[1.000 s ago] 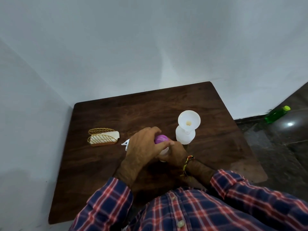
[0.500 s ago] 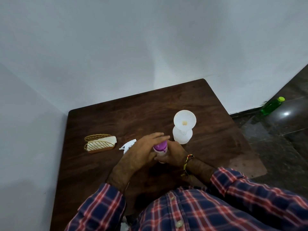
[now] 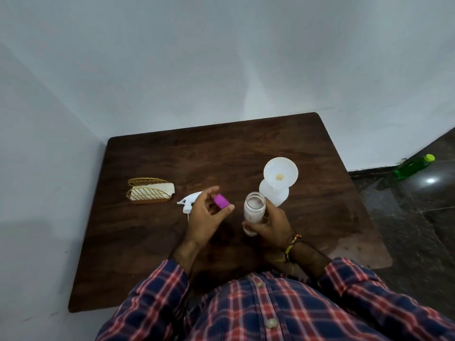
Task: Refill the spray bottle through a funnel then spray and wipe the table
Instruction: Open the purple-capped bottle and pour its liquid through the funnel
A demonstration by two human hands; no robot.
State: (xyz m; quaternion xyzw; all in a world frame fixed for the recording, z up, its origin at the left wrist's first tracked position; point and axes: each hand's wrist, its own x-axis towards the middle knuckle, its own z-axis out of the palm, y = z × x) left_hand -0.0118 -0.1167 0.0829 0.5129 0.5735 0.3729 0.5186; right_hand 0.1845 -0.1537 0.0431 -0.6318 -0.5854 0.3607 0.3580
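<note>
While the left hand pinches a purple cap, the right hand grips an uncapped refill bottle above the wooden counter, near the funnel seated in the spray bottle.

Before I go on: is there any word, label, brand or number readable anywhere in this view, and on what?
None can be read.
Small bottle in the right hand: no print shows.
Purple cap in the left hand: plain.
Funnel and the white bottle under it: plain.
Green bottle on the floor: too small and blurred to tell.
</note>
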